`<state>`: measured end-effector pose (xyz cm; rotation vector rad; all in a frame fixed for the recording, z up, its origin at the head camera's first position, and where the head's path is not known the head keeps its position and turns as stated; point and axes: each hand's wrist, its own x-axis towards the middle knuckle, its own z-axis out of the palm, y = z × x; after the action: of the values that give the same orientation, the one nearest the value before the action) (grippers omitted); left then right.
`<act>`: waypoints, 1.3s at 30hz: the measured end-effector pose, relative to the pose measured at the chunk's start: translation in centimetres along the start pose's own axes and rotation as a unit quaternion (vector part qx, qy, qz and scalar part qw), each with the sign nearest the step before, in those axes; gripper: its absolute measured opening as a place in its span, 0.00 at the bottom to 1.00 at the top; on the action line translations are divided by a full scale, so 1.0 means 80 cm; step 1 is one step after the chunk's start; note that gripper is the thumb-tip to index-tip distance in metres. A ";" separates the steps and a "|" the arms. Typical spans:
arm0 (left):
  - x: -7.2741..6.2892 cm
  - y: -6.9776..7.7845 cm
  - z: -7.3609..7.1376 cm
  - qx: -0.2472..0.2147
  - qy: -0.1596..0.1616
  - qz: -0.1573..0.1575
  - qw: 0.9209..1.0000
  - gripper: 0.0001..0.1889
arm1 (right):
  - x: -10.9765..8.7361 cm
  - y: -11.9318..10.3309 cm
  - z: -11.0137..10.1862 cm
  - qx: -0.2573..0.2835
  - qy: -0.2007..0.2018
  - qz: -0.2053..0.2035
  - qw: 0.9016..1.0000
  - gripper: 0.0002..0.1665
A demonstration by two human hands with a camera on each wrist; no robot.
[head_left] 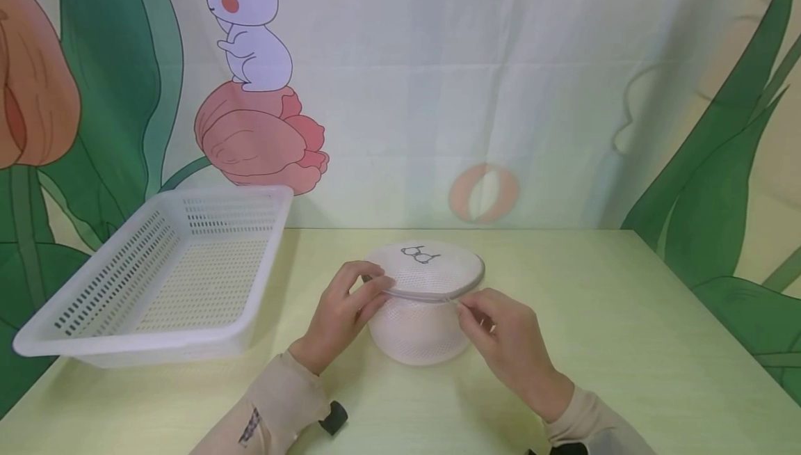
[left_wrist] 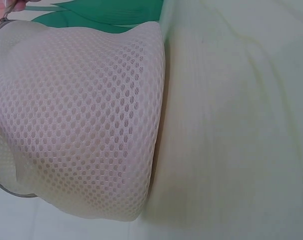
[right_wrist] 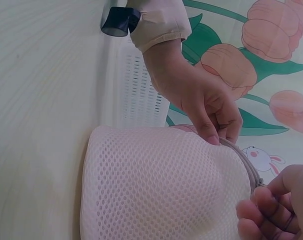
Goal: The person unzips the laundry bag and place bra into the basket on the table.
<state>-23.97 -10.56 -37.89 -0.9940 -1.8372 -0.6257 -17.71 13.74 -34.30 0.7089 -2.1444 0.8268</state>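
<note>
A round white mesh laundry bag (head_left: 416, 333) stands upright on the table, with a grey zip around its top edge and a small dark line drawing on its lid. My left hand (head_left: 341, 305) pinches the zip edge at the bag's left front. At the right front my right hand (head_left: 510, 333) pinches the zip's pull, beside the metal slider (right_wrist: 260, 182) seen in the right wrist view. The bag's mesh side (left_wrist: 81, 115) fills much of the left wrist view. Whether anything lies inside the bag cannot be made out.
A white perforated plastic basket (head_left: 240, 337) stands at the left of the pale yellow-green table (head_left: 626, 344). Behind the table hangs a curtain (head_left: 400, 93) printed with a rabbit, tulips and leaves. A black strap piece (head_left: 334, 418) sticks out from the left sleeve.
</note>
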 end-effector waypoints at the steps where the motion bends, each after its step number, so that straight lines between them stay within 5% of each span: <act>1: 0.000 0.000 0.000 0.001 0.001 0.000 1.000 0.13 | 0.000 0.000 0.000 0.000 0.000 0.000 1.000 0.07; 39: 0.001 -0.004 -0.002 0.010 -0.014 -0.007 1.000 0.09 | 0.002 0.004 -0.004 0.004 0.009 0.007 1.000 0.08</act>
<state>-24.22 -10.82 -37.79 -0.9809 -1.8727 -0.6034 -17.89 14.13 -34.09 0.6898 -2.1325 0.8469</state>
